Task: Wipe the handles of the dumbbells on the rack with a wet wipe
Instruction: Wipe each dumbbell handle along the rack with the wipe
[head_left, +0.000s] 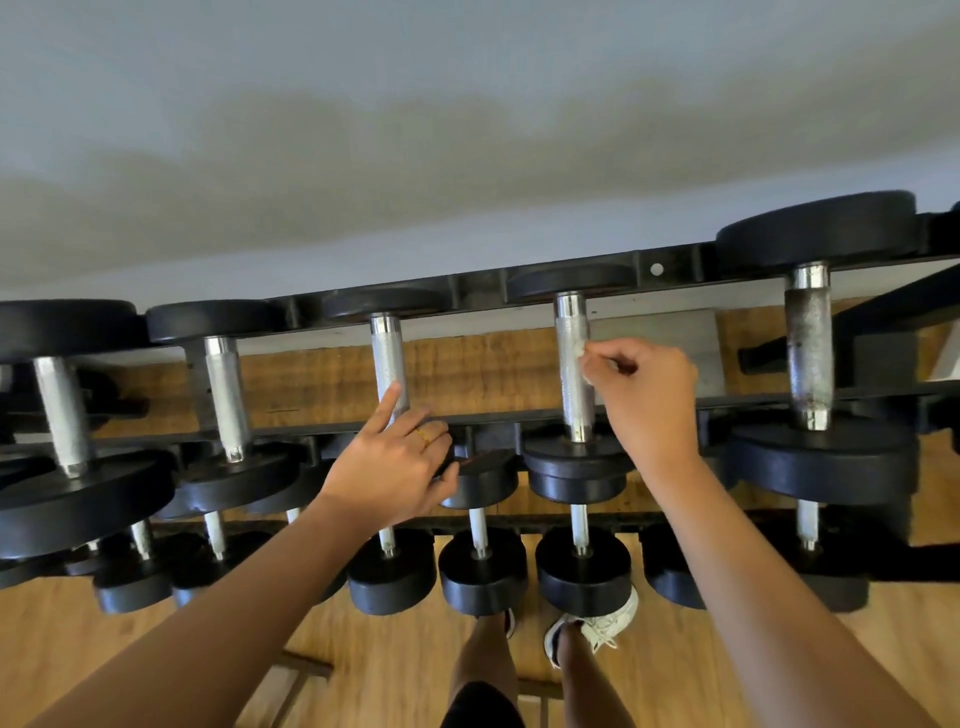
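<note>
Wet wipe (583, 364): only a small white scrap shows, most of it hidden inside the right hand (649, 395), whose thumb and curled fingers pinch it against the right side of the knurled handle (574, 332) of the fourth top-row dumbbell from the left. Left hand (395, 467): index finger lies straight along the lower part of the neighbouring handle (388, 353); the other fingers are bent over the front rail, covering that dumbbell's near plate, and I cannot tell whether they grip anything. A gold ring (423, 435) sits on one bent finger. The leftmost dumbbell is cut off by the frame edge, and the rack (670, 265) runs out of view on the right. The far-right handle (809, 348) looks dark and blotched; cause not discernible. Lower-row dumbbells (583, 571) are partly hidden behind the upper plates and my forearms. A white shoe (602, 623) pokes out beneath them; the other foot is mostly covered. Floor (415, 670): wood-grain boards. Wall (467, 130) behind the rack: plain pale grey-blue with soft shadows.
</note>
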